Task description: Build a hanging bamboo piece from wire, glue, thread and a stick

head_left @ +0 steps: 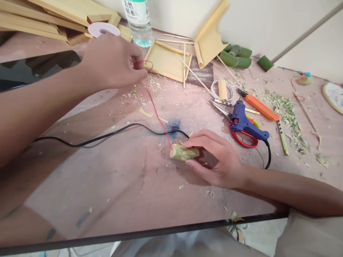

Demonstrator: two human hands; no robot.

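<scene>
Right hand (215, 162) is closed on the bamboo piece (184, 152), thumb and fingers pinning it flat mid-surface (120, 185). Red thread (157, 110) runs from its free end up to the left hand (112, 60), pinched in the fingertips, probably looped (blurry). Glue gun (245, 121) is just right. There's open room toward the near edge.

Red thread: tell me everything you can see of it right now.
The red thread is thin, like cord or fine wire; I cannot tell which. Its upper end forms a small loop pinched in the fingers of the left hand. From there it runs in a nearly straight, slightly bowed line down over the table, crosses the black cable, and meets the left end of the short bamboo piece, which the right hand holds lying on the table.
</scene>
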